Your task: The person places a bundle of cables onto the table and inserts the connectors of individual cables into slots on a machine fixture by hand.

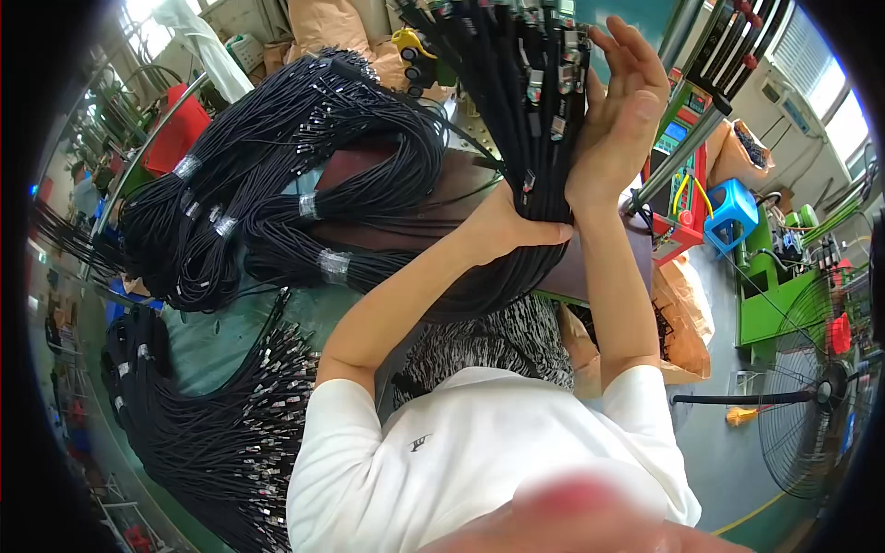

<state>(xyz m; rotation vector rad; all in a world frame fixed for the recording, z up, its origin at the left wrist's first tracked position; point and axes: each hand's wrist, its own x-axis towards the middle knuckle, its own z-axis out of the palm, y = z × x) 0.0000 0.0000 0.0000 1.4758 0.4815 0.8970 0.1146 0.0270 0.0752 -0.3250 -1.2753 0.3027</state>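
Observation:
A thick bundle of black cables stands upright in front of me, its metal connector ends fanned out at the top. My left hand is wrapped round the lower part of the bundle, its thumb lying across the front and its other fingers hidden behind. On the bundle's right side my right hand is held up with its fingers stretched, beside the connector ends. Its palm edge appears to rest against the cables. Below my left hand the cables curve down and to the left over the brown tabletop.
Coiled black cable bundles bound with clear wrap lie heaped at the left. More cables with metal ends hang lower left. A metal post and a red device stand at the right, beyond them a blue stool and a fan.

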